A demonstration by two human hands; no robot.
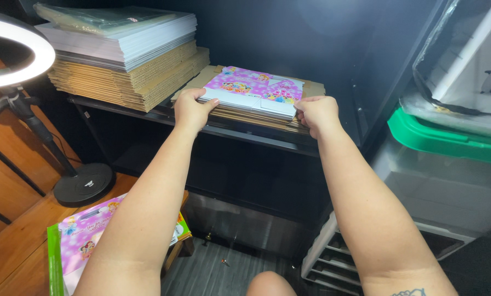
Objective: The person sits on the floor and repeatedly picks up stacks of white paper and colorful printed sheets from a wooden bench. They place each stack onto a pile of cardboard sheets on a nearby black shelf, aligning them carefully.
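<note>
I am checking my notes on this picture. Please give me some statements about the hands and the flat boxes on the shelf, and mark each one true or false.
1. Both hands grip the pink flat box. True: left hand at its left edge, right hand at its right.
2. The pink flat box lies on the floor. False: it lies on a cardboard pile on the dark shelf.
3. A lit ring light stands at left. True.
4. The green-lidded bin is at left. False: it is at right.

Both arms extended forward, left hand [190,109] and right hand [317,114] level, palms down, fingers curled in a pinch grip, thumbs underneath.
</note>
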